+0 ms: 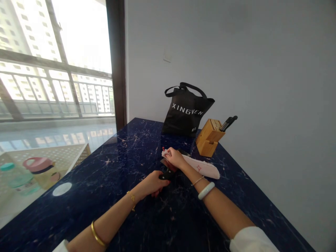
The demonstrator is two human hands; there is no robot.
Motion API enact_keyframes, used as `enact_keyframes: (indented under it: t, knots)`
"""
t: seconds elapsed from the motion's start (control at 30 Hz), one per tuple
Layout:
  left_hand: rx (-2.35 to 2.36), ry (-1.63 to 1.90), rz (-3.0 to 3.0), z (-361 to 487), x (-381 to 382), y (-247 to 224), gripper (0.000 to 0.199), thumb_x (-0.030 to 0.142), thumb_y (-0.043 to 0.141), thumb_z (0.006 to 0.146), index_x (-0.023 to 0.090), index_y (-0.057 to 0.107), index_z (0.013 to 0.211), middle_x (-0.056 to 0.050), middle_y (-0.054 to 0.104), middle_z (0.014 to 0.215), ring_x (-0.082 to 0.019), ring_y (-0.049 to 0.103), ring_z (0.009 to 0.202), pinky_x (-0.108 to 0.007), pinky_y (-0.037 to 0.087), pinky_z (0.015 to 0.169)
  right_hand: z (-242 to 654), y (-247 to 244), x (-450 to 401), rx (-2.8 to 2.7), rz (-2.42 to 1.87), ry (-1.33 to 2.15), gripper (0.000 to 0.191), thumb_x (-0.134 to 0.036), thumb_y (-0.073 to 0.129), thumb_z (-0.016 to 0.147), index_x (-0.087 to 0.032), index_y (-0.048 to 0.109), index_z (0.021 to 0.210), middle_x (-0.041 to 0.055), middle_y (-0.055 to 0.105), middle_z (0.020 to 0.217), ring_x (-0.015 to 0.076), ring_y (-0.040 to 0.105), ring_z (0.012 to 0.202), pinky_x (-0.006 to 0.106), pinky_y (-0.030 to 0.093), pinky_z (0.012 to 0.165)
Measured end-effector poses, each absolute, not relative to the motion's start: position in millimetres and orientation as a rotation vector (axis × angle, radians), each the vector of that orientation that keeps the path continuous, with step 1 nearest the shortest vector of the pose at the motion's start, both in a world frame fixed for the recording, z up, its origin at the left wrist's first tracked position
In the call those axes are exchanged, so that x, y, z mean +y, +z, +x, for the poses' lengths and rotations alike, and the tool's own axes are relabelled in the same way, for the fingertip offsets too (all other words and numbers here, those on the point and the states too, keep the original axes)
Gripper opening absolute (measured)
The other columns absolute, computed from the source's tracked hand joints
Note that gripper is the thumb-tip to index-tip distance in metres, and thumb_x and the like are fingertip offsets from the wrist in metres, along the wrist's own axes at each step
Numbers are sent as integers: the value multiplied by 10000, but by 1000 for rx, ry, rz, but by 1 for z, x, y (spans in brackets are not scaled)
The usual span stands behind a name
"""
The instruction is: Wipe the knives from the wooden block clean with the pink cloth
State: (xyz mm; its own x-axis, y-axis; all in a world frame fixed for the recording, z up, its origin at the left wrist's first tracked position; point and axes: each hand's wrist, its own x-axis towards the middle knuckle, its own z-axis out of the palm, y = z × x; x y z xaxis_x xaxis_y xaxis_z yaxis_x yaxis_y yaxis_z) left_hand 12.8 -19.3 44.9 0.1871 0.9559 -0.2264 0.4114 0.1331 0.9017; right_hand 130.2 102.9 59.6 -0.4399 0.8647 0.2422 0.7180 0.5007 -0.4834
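Observation:
A kitchen knife with a black riveted handle [168, 174] is in my left hand [154, 182], whose fingers wrap round the handle above the dark tabletop. Its blade [165, 162] points away and is partly covered by my right hand [175, 158]. A crumpled white cloth or tissue [166, 153] is pinched in my right hand, up by the blade. Just beyond that hand lies a flat, dark metallic thing [184, 152], mostly hidden, so its kind is unclear. A long white pouch with a pink star [207, 168] lies beside my right wrist.
On the dark blue marbled table [136, 140], a wooden knife block [207, 140] holding black-handled knives stands at the back right. A black tote bag [183, 113] stands near the wall. To the left, a white perforated basket [76, 159] holds two bottles. A round white disc [62, 189] is at the table's left edge.

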Motion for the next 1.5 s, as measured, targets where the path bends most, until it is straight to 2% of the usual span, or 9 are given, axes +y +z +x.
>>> enact_keyframes:
  t: [0.13,0.37,0.57,0.77,1.0,1.17,1.37,1.5]
  knots:
    - [1392,668,1473,13,-19,44,222,377,480,721,158,479,751,51,478,458,-70,409,292,-170,301,264,135,56,89,-2414,-1123,478,200,-364,487,778,-207,533,893,28,637,794,157,577,711,207,341,572]
    - [1427,685,1438,16,-18,45,231,387,498,713,158,479,737,56,465,453,-63,388,270,-166,251,248,136,60,100,-2371,-1332,363,197,-308,468,785,-192,537,929,71,635,909,197,579,829,238,348,651]
    - [1415,664,1463,16,-19,44,205,368,488,719,165,468,717,52,477,444,-68,406,276,-162,276,247,142,55,85,-2459,-1096,461,208,-360,457,800,-211,536,921,39,638,898,175,580,827,219,353,647]
    - [1446,674,1441,17,-18,44,215,375,505,712,164,478,744,60,469,437,-61,397,267,-155,259,248,139,60,104,-2360,-1419,331,222,-324,442,805,-202,532,967,71,628,953,209,574,875,251,354,667]
    - [1421,672,1467,16,-19,43,182,340,474,719,160,460,746,54,480,439,-71,406,273,-160,281,253,133,56,97,-2447,-1157,437,235,-375,437,810,-231,544,963,29,634,940,172,576,860,223,362,663]
    - [1469,662,1456,16,-16,43,209,359,492,710,161,458,767,57,484,448,-70,415,275,-158,279,261,131,61,108,-2374,-1411,339,242,-341,434,812,-207,551,976,67,627,969,199,571,882,255,366,679]
    - [1441,642,1467,16,-19,44,201,358,484,718,164,463,768,56,485,437,-79,426,281,-166,303,266,127,54,92,-2465,-1066,479,258,-396,431,818,-230,530,989,24,630,938,161,574,835,221,366,656]
    - [1467,668,1464,17,-17,45,209,364,496,715,163,464,759,58,481,439,-71,413,272,-160,273,253,131,58,98,-2416,-1223,444,251,-397,427,819,-216,527,962,40,634,905,173,577,805,231,358,635]
